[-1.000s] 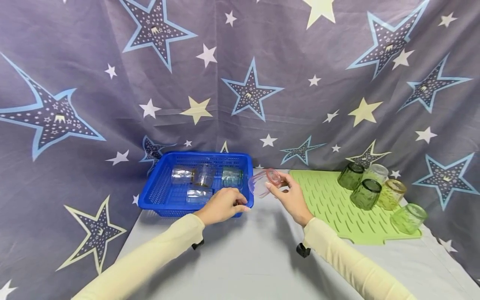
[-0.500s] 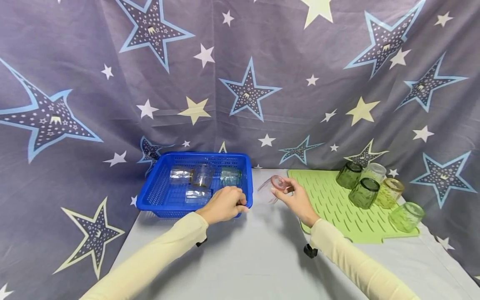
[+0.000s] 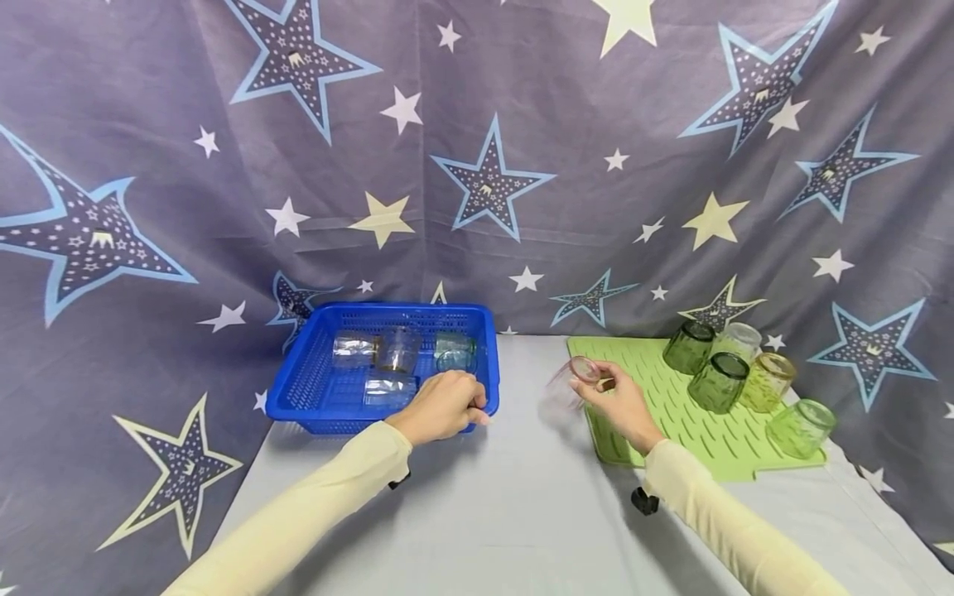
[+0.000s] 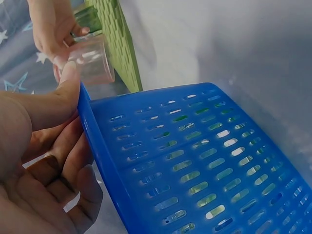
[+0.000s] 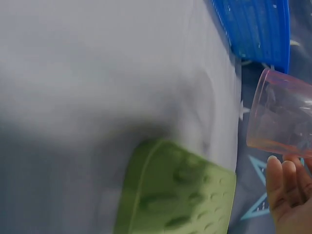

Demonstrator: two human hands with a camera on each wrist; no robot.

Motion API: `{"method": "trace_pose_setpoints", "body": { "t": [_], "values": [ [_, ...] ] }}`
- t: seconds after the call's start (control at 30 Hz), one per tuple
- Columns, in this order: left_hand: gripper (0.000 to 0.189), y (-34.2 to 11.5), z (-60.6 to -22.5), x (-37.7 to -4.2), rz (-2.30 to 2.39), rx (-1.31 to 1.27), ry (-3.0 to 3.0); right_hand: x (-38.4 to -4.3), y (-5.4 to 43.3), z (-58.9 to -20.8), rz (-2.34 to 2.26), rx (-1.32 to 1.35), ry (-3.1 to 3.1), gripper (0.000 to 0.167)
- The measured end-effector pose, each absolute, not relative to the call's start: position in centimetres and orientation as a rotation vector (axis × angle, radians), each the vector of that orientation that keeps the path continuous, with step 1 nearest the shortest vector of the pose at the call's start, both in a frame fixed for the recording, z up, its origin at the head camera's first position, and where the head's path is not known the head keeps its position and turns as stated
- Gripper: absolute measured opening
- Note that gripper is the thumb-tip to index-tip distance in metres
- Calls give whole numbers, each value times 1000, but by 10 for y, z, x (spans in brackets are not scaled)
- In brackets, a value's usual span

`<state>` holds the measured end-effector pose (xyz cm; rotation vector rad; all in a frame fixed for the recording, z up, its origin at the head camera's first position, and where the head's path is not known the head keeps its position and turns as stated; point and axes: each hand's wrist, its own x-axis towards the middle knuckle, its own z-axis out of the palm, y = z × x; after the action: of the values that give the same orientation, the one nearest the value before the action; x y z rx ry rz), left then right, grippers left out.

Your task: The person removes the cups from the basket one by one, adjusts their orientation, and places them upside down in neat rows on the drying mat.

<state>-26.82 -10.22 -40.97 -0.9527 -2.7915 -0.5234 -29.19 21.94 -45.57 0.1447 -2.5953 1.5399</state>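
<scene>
My right hand [image 3: 620, 403] holds a pink-tinted clear glass [image 3: 571, 382] near its small end, with the thumb on the near side. The glass is tilted and raised over the white table, left of the green mat. Its wide rim shows in the right wrist view, above the fingertips [image 5: 274, 168]. My left hand [image 3: 443, 406] hangs loosely curled over the front right corner of the blue basket [image 3: 286, 385]. In the left wrist view the thumb [image 4: 58, 100] lies along the basket rim; whether it touches is unclear.
Several clear glasses [image 3: 391, 389] lie on their sides in the basket, one greenish [image 3: 455, 351]. On the green drying mat [image 3: 622, 372] several glasses stand upside down: dark green [image 3: 719, 382], yellow [image 3: 770, 382], light green [image 3: 801, 429], clear. A star-patterned cloth [image 3: 477, 74] hangs behind.
The right hand has carried the pink glass rightward from beside the basket toward the mat, tipping its wide end lower. The left hand has stayed at the basket corner.
</scene>
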Motion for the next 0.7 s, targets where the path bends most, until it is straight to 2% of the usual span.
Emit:
{"method": "trace_pose_setpoints", "body": {
  "t": [0.7],
  "values": [
    [21, -102, -412, -268, -468, -974, -2754, -279, 295, -459, 1329, -3, -2692, 81]
  ]
}}
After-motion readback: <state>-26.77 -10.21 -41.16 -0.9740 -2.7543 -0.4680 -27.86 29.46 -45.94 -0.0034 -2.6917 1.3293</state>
